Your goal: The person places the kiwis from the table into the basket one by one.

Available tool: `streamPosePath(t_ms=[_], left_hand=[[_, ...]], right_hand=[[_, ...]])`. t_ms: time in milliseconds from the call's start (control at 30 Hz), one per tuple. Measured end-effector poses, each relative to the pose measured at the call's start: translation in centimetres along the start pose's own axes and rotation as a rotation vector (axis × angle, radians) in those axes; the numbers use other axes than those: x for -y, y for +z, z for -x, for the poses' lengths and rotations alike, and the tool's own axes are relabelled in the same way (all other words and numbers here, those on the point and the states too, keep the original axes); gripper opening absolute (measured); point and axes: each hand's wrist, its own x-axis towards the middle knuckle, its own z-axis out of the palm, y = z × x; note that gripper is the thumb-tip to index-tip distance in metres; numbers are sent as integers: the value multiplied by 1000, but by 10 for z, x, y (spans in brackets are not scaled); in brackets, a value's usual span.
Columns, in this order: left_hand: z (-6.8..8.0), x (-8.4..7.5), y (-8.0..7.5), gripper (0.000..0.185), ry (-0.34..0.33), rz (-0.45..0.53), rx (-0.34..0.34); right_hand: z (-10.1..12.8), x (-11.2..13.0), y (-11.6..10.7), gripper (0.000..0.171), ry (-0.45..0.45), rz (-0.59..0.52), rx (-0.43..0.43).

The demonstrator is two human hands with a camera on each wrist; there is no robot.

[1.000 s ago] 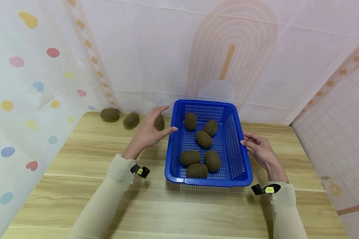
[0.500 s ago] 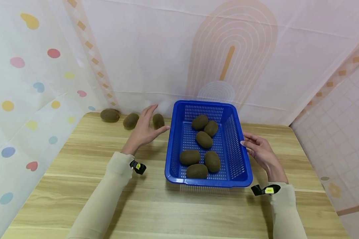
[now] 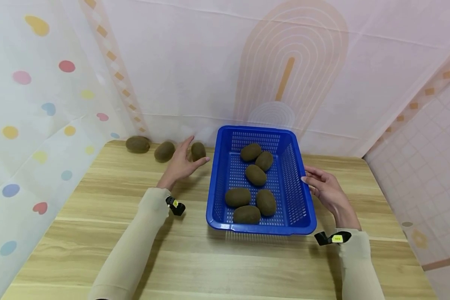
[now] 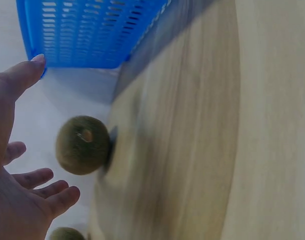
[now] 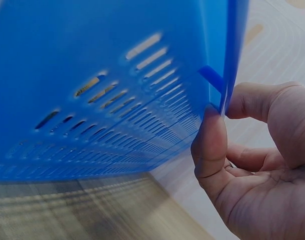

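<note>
A blue plastic basket [image 3: 228,227] with slotted walls holds several brown kiwis [image 3: 256,175]. My right hand [image 3: 328,191] pinches its right rim between thumb and fingers, as the right wrist view shows close up. Left of the basket, my left hand [image 3: 180,164] is spread around a kiwi [image 3: 198,151] on the table, thumb and fingers apart. In the left wrist view a gap shows between that kiwi [image 4: 83,145] and the fingers. Another kiwi [image 3: 164,151] lies just left of this hand.
One more kiwi [image 3: 137,144] lies at the far left back corner of the wooden table [image 3: 225,266]. A patterned cloth wall [image 3: 187,75] rises right behind the table's back edge, with more cloth at both sides.
My left hand has moved left from the basket's rim to the kiwi beside it. One kiwi in the basket's far left corner has rolled right. The right hand keeps its grip.
</note>
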Motion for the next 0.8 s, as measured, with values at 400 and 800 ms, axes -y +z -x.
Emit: streamPosePath(t_ms=[400,800], left_hand=[[-17,19,13,80,39,93,-12],[-17,20,18,64,52,176,-57]], right_hand=[[0,2,0,61,18,13,-5],[0,2,-1,60,21,18,-14]])
